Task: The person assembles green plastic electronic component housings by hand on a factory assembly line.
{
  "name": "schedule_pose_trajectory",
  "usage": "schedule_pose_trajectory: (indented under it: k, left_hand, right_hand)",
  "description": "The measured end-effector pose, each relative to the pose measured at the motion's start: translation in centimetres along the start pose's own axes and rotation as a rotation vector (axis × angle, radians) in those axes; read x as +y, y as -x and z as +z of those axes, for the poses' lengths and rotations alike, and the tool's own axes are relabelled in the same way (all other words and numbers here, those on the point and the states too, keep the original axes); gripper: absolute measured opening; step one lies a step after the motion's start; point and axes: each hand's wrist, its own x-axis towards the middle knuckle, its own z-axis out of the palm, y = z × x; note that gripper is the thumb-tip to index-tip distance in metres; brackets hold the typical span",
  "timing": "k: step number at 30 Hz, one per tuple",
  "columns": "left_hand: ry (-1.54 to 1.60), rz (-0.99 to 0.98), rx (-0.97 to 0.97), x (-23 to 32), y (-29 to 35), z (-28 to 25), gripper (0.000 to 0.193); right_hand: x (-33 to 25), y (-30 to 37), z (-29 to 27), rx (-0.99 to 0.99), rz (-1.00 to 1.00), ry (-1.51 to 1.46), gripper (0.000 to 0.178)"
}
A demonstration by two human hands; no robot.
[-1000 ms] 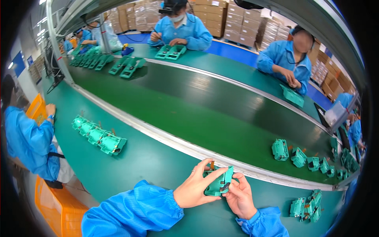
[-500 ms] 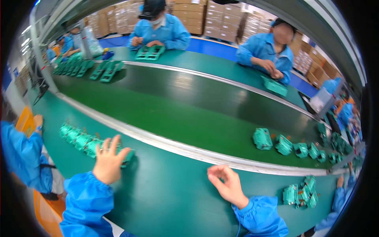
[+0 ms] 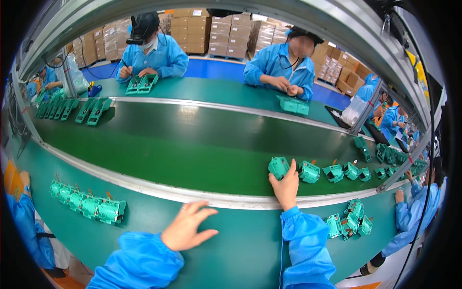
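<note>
A long dark green conveyor belt (image 3: 192, 144) runs across the middle, with a green bench (image 3: 240, 245) along its near edge. On the belt's right part a row of green plastic housings (image 3: 332, 172) stands. The right hand (image 3: 286, 185) reaches over the belt's near edge, fingers touching the leftmost housing (image 3: 278, 167), not closed around it. The left hand (image 3: 187, 226) hovers open, fingers spread, over the bench, just right of another housing row (image 3: 86, 204).
</note>
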Motion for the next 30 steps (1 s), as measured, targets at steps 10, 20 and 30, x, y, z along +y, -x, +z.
schedule_pose_trajectory:
  k: [10, 20, 30]
  left_hand:
    - [1.667, -0.462, -0.147, -0.8, -0.2, 2.0, 0.066]
    - [1.587, -0.442, 0.053, -1.7, -0.2, 2.8, 0.071]
    - [1.539, -0.420, 0.069, -1.7, 0.1, 3.0, 0.069]
  right_hand:
    - [-6.9, 7.8, -4.9, -0.570, -0.800, -0.622, 0.076]
    - [-6.9, 8.8, -4.0, -1.013, 0.225, -1.462, 0.070]
    - [-7.2, 8.6, -4.1, -1.044, 0.572, -1.629, 0.055]
